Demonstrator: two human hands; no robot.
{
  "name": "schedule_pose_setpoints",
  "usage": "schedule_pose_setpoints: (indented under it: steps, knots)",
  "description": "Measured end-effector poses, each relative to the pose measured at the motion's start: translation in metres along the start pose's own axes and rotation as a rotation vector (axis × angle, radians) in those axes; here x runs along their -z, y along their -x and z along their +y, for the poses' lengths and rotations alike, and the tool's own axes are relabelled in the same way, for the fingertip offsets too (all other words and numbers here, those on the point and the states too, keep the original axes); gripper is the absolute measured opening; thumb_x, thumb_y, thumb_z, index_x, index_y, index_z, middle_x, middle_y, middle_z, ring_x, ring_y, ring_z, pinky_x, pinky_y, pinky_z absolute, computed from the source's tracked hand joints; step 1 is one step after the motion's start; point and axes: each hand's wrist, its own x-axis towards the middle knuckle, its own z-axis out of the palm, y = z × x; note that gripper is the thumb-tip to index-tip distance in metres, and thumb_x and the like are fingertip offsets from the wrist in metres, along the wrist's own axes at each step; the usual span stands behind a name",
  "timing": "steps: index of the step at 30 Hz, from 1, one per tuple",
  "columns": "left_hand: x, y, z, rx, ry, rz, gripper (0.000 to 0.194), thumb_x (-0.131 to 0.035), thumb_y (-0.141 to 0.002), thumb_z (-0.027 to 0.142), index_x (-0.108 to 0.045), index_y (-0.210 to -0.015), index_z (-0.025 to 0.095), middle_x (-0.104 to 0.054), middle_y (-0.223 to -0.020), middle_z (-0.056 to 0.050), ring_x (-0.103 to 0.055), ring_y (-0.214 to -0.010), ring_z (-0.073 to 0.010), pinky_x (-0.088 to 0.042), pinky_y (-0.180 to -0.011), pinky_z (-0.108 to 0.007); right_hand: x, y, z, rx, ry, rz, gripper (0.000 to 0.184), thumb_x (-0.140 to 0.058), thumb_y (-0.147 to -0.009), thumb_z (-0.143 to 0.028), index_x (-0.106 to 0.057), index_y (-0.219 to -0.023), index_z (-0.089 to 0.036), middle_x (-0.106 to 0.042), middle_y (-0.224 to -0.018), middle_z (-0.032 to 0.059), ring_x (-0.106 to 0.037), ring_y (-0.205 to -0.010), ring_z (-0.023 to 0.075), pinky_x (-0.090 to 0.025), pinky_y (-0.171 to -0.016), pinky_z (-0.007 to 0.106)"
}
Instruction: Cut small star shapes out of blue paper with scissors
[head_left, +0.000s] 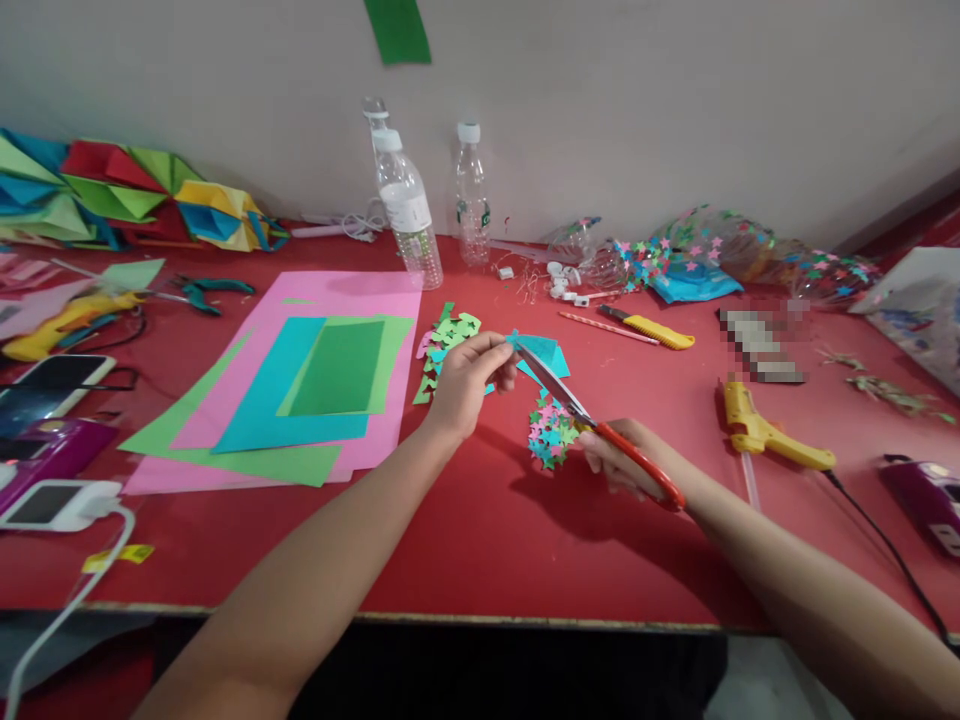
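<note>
My left hand (474,372) pinches a small piece of blue paper (514,338) between thumb and fingers. In my right hand (626,455) are scissors (634,462) with red handles, their blades reaching up to the blue piece. Beneath the blades lies a little heap of star cutouts (550,432) in pink, blue and green. Behind the blades rest blue paper pieces (546,358). Green and pink paper scraps (450,340) with cut-out edges lie just beyond my left hand, which partly hides them.
Coloured paper sheets (337,365) are stacked on the left of the red table (480,540). Plastic bottles (409,215) stand by the wall. A yellow box cutter (660,332), a pencil (607,327) and a corded yellow glue gun (772,435) lie to the right.
</note>
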Motion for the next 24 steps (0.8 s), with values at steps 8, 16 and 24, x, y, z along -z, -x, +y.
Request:
schedule_pose_setpoints:
  steps: [8, 16, 24]
  knots:
    - [0.0020, -0.0003, 0.0034, -0.066, -0.116, -0.023, 0.018, -0.059, -0.081, 0.026, -0.060, -0.065, 0.018, -0.056, -0.057, 0.002, -0.052, -0.048, -0.0065, -0.042, -0.048, -0.021, 0.0032, 0.0015, 0.0009, 0.047, 0.046, -0.044, 0.058, -0.047, -0.078, -0.074, -0.054, -0.067, -0.017, -0.053, -0.050, -0.0011, -0.040, -0.035, 0.0066, -0.031, -0.035, 0.019]
    - [0.0021, -0.0015, 0.0025, -0.068, -0.124, -0.015, 0.017, -0.060, -0.080, 0.025, -0.061, -0.065, 0.018, -0.056, -0.056, 0.002, -0.051, -0.047, -0.0068, -0.042, -0.047, -0.021, 0.0022, -0.0003, 0.0025, -0.012, 0.067, -0.006, 0.056, -0.051, -0.079, -0.072, -0.055, -0.067, -0.017, -0.053, -0.049, -0.0019, -0.040, -0.033, 0.0062, -0.030, -0.034, 0.018]
    - [0.0027, -0.0022, 0.0012, -0.044, -0.124, -0.001, 0.017, -0.060, -0.080, 0.025, -0.061, -0.065, 0.018, -0.057, -0.055, 0.001, -0.051, -0.047, -0.0069, -0.042, -0.047, -0.021, 0.0008, 0.0004, -0.0001, -0.005, 0.011, 0.015, 0.053, -0.057, -0.075, -0.070, -0.050, -0.060, -0.019, -0.042, -0.039, -0.0061, -0.043, -0.032, 0.0079, -0.031, -0.036, 0.019]
